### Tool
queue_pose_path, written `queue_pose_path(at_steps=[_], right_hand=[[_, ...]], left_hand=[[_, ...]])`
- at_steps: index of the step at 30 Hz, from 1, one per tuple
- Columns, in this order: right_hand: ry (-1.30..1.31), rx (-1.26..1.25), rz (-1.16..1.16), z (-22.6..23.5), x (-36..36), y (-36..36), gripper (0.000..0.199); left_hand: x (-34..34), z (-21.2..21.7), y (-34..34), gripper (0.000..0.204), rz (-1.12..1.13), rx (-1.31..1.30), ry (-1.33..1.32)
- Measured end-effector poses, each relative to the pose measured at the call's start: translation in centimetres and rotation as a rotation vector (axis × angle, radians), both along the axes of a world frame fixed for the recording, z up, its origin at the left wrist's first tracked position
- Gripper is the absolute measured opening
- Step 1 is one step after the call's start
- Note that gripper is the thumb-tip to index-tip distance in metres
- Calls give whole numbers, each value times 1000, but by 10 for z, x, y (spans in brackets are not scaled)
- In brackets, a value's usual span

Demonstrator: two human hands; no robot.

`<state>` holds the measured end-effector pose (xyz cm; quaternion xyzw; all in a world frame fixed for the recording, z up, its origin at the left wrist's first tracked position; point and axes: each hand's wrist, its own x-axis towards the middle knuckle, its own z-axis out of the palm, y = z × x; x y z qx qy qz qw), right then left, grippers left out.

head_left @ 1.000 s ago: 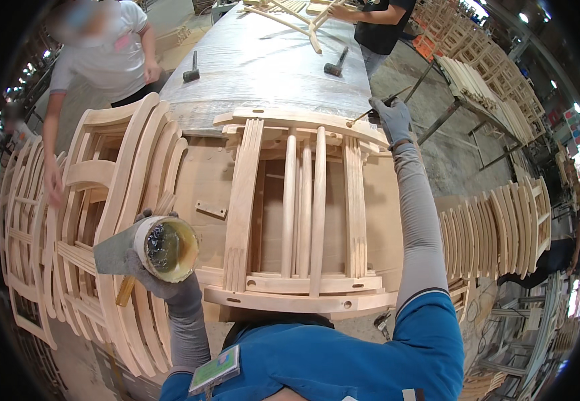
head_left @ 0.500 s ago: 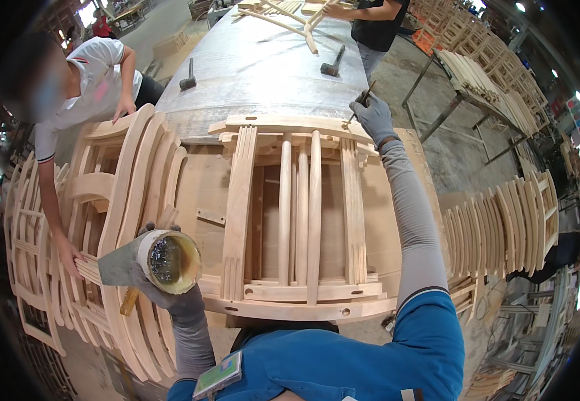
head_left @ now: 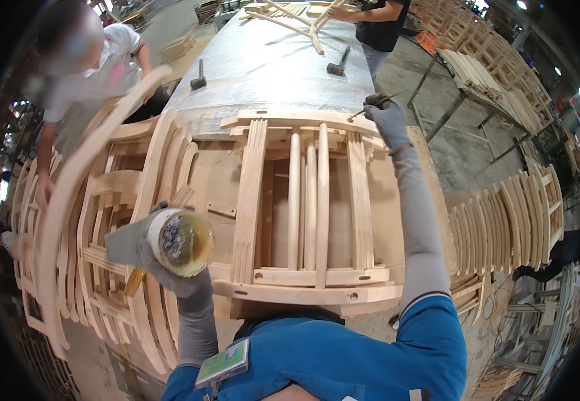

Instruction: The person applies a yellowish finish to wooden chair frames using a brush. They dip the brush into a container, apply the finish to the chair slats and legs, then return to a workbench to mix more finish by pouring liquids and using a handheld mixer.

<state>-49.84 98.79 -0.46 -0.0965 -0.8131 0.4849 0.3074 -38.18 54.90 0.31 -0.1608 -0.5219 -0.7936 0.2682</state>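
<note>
My gloved left hand (head_left: 181,279) is wrapped round a round pot (head_left: 200,247) with yellowish, glossy glue inside. A grey flat blade (head_left: 124,242) and an amber handle (head_left: 135,281) stick out beside that hand; how they are held is hidden. At the upper right, my gloved right hand (head_left: 390,121) pinches a thin brush (head_left: 358,116), its tip close to the right end of the far curved rail (head_left: 290,118). Before me lie wooden chair parts: flat slatted pieces (head_left: 250,200), round spindles (head_left: 322,207) and a near curved rail (head_left: 310,294).
At left, a co-worker holds up a curved wooden frame (head_left: 69,180) beside stacked chair frames (head_left: 146,180). Two mallets (head_left: 198,77) lie on the covered table (head_left: 263,73). Another person stands at its far right. More curved parts (head_left: 503,227) stand at right.
My right hand has turned, swinging the brush to point left at the far rail. The co-worker has raised a curved frame off the left stack. The view has shifted slightly.
</note>
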Motion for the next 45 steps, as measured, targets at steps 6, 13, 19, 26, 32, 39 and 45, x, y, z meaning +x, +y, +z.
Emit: queue_pose_path(at_steps=[6, 13, 19, 26, 32, 39, 45], right_hand=[[222, -524, 490, 93, 177, -198, 15], [374, -131, 535, 75, 238, -287, 23], [353, -188, 605, 71, 264, -316, 27], [400, -361, 660, 54, 279, -342, 25], [409, -466, 601, 60, 301, -354, 27], [361, -446, 666, 65, 301, -370, 27], [321, -125, 556, 55, 299, -372, 24]], left_hand=[[23, 18, -5, 53, -16, -224, -31], [50, 53, -4, 72, -448, 347, -133], [65, 60, -27, 76, -435, 243, -67], [76, 55, -45, 79, -487, 304, -3], [79, 51, -62, 82, -503, 276, 29], [71, 52, -72, 81, -626, 311, 135], [64, 47, -80, 80, -701, 336, 178]])
